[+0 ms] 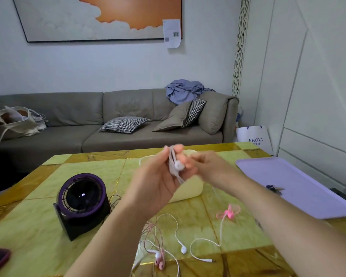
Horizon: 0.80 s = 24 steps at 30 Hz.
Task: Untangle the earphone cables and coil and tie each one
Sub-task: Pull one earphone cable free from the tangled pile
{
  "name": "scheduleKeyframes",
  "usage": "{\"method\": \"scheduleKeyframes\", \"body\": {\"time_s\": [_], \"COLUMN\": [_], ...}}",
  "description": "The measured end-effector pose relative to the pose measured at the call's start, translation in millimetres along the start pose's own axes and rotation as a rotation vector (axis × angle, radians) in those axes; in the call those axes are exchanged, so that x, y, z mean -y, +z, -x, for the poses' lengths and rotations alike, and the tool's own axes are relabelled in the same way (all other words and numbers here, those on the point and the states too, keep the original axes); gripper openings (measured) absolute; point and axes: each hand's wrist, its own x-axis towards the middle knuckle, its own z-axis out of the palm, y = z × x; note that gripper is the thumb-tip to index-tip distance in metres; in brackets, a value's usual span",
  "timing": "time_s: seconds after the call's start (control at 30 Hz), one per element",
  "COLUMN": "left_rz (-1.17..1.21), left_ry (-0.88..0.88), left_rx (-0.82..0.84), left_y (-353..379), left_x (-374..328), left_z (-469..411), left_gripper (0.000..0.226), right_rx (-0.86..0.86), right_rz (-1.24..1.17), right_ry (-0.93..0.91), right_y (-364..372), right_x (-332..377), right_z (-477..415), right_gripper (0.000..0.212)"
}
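Room: a grey sofa along the back wall, and a green-and-gold table in front of me.
Left hand: my left hand is raised over the table, thumb and fingers pinching the coiled cable, with one earbud poking out of the bundle.
Right hand: my right hand is just beside the coil and blurred; I cannot tell whether it pinches the cable or only touches it.
Waiting on the table: pink earphones and a white earphone lie loosely crossed near the front edge; a pink tie lies apart, to my right.
Step, as I judge it: finishing this coil.
Doing it well: keep the left pinch firm so the loops don't spring open, wrap the free end snugly round the middle, keep the earbud clear of the wrap, then tie.
Risk: loosening my grip to reach for the tie could spill the loops.
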Motion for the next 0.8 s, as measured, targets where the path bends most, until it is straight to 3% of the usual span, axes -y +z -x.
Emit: {"method": "scheduleKeyframes", "body": {"time_s": [0.07, 0.17, 0.23, 0.33, 0.43, 0.57, 0.7, 0.8], "left_rz": [0.037, -0.232, -0.47, -0.728, -0.643, -0.262, -0.088, -0.274], "left_ry": [0.096, 0.152, 0.088, -0.103, -0.159, -0.081, 0.16, 0.162], "left_rx": [-0.066, -0.202, -0.195, -0.047, 0.017, 0.1, -0.074, -0.228], "left_y": [-3.6, -18.2, -25.7, -28.1, -19.1, 0.3, -1.1, -18.0], "left_x": [-3.5, 0.0, 5.1, 11.6, 11.2, -3.4, -16.3, -16.9], "left_z": [-6.6, -12.6, -9.0, 0.9, 6.2, 8.5, 1.6, -5.9], "left_gripper": [0.027, 0.031, 0.038, 0.051, 0.045, 0.037, 0.029, 0.031], "right_rx": [0.135, 0.334, 0.323, 0.16, 0.018, -0.052, 0.093, 0.28], "right_rz": [0.096, 0.316, 0.387, 0.301, 0.224, 0.002, 0.057, 0.25], "right_ry": [0.017, -0.001, -0.035, -0.141, -0.173, -0.071, -0.049, -0.067], "right_y": [10.7, 10.8, -1.8, -26.8, -33.3, -9.3, 10.5, 10.5], "right_x": [-6.7, 5.8, 25.1, 46.4, 42.5, 19.1, 5.2, 19.1], "right_z": [11.1, 24.7, 28.0, 21.3, 6.3, 2.3, 19.2, 28.7], "right_gripper": [0.035, 0.024, 0.023, 0.028, 0.032, 0.041, 0.036, 0.027]}}
